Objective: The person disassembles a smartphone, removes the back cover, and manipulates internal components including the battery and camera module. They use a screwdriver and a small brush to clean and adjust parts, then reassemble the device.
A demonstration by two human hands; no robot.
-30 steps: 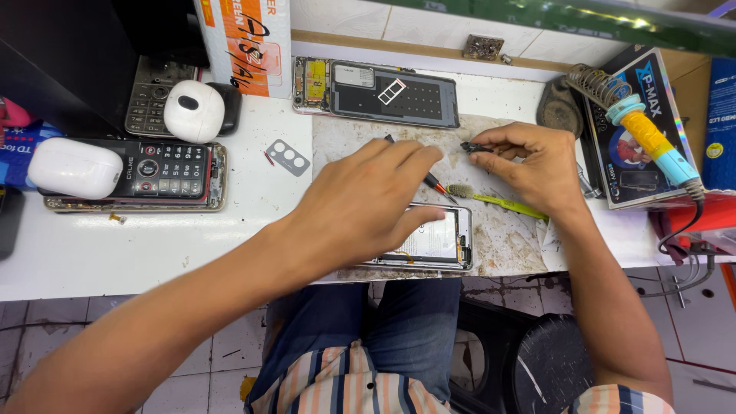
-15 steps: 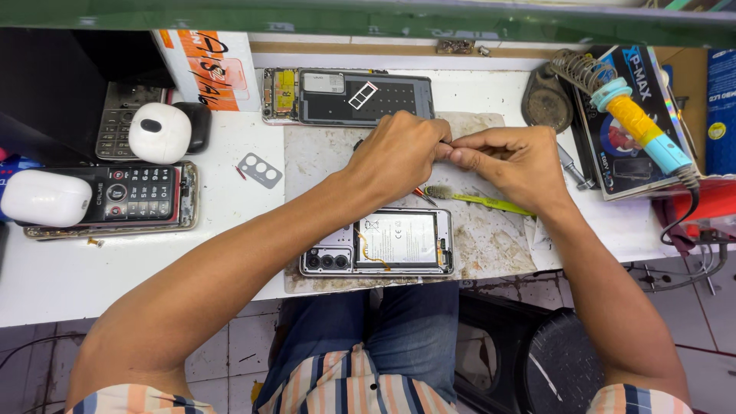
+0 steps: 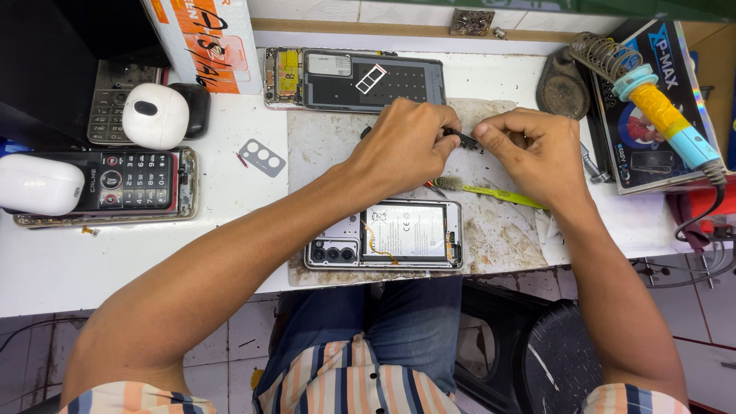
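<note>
On the stained mat [image 3: 506,238] — white bench [image 3: 153,253] — both hands [image 3: 469,142] meet.

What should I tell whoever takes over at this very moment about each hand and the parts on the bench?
Left hand and right hand meet over the work mat, pinching a small dark part between their fingertips.
Opened phone, back off and battery showing, lies on the mat near the bench edge.
Green toothbrush lies beside it, below the right hand.
Done: the phone's back is off. Left: the part is not fitted in the phone.
</note>
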